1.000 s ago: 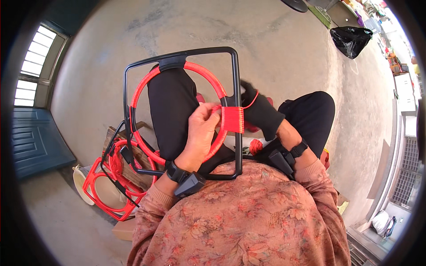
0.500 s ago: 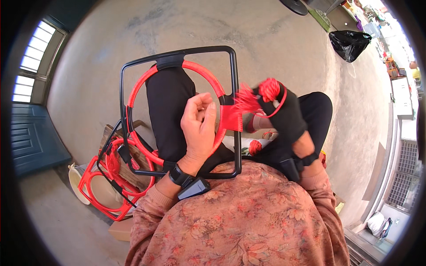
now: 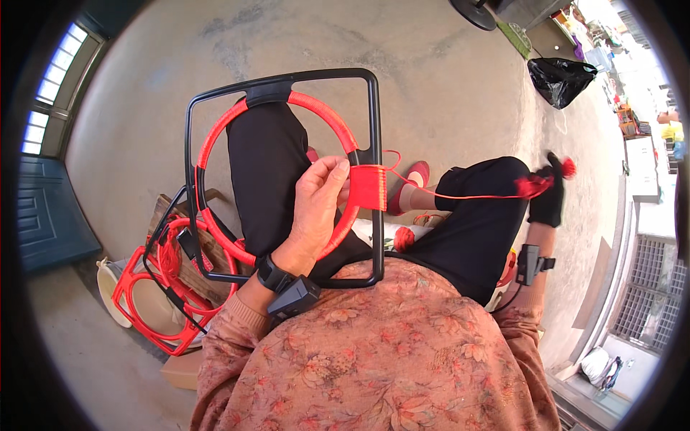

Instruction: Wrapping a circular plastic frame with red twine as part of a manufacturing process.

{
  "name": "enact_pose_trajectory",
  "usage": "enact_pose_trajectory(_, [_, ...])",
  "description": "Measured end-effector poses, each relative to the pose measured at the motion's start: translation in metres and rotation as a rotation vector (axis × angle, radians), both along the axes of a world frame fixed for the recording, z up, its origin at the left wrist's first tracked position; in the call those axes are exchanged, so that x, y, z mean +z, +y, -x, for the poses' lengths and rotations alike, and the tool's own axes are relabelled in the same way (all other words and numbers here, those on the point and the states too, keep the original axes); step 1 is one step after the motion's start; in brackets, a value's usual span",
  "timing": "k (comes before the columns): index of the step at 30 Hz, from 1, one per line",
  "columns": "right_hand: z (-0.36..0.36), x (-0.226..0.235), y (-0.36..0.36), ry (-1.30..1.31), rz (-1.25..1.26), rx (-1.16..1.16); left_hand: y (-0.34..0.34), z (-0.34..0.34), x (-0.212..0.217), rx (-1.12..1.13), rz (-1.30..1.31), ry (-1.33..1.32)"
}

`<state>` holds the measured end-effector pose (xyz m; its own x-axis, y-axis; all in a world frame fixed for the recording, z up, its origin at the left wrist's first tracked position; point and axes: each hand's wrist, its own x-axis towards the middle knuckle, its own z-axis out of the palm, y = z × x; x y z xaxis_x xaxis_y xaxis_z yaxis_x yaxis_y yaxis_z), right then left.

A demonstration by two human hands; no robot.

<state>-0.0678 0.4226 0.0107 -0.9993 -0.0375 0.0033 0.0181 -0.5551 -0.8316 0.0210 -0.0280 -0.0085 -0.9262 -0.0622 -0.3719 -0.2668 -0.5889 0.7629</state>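
Note:
A black rectangular frame (image 3: 375, 115) with a red-wrapped ring (image 3: 327, 111) inside it rests over my left thigh. Flat rows of red cord (image 3: 369, 188) bind the ring's right side to the frame bar. My bare left hand (image 3: 314, 205) is inside the ring, thumb and fingers pinched at the inner edge of these rows, on the cord. Far out to the right, my black-gloved right hand (image 3: 548, 197) is closed around a bundle of red cord (image 3: 533, 187), somewhat blurred. One strand (image 3: 460, 196) stretches from the bundle over my right knee to the frame.
Left of me lie a red frame with rings (image 3: 129, 294), a black cable (image 3: 162, 276) and a pale bucket (image 3: 108, 291), near a cardboard box (image 3: 180, 370). A black plastic bag (image 3: 560, 80) sits on the floor at far right. A blue door (image 3: 57, 215) stands at left.
My right hand has swung outward to the right with the cord bundle, drawing the strand out long. My left hand stays at the bound rows, its fingers now pinched at their edge.

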Motion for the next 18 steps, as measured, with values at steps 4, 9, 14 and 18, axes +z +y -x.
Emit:
enact_pose_trajectory(4, [-0.018,-0.128,-0.080,-0.277,-0.194,0.203,0.003,0.004,-0.002,-0.042,-0.050,0.001])
enact_pose_trajectory(9, [-0.026,-0.070,-0.218,-0.372,-0.146,0.611,0.000,0.002,-0.004,-0.007,-0.105,0.001])
enact_pose_trajectory(14, [-0.044,0.008,-0.226,-0.484,0.133,0.345,0.000,0.002,-0.005,0.024,-0.091,-0.009])
enact_pose_trajectory(18, [-0.034,0.011,-0.228,-0.284,0.374,0.164,0.000,0.003,0.010,-0.077,-0.025,-0.029])
